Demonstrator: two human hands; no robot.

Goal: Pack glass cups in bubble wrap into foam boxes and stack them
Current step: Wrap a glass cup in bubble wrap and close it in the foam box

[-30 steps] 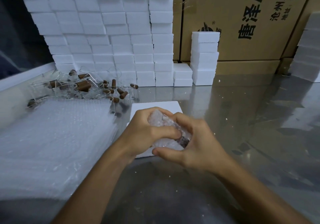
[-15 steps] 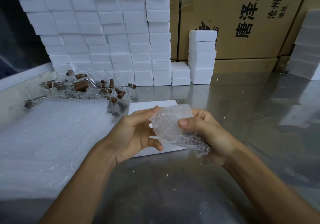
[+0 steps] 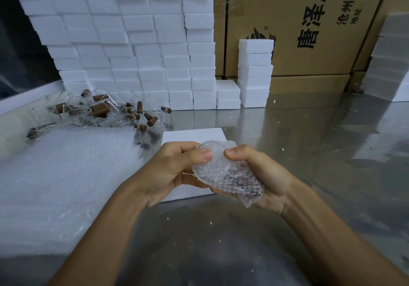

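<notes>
Wrapping is the step in hand, seen from the head view: both hands hold a glass cup bundled in bubble wrap (image 3: 223, 171) just above the bench (image 3: 298, 153), in front of a low white foam box (image 3: 192, 135). The left hand (image 3: 174, 170) pinches the near edge of the wrap, thumb on top, its fingers (image 3: 199, 153) curled round it. The right hand (image 3: 261, 175) cradles the bundle from below, thumb pressing the top. A loose tail of wrap hangs at the lower right, so the bundle seems not quite closed.

Next, I judge, the tail needs tucking in, then the bundle goes into the foam box. More glass cups (image 3: 99, 111) with brown handles lie beyond the sheets of bubble wrap (image 3: 66, 175); stacked foam boxes (image 3: 132, 42) stand behind.
</notes>
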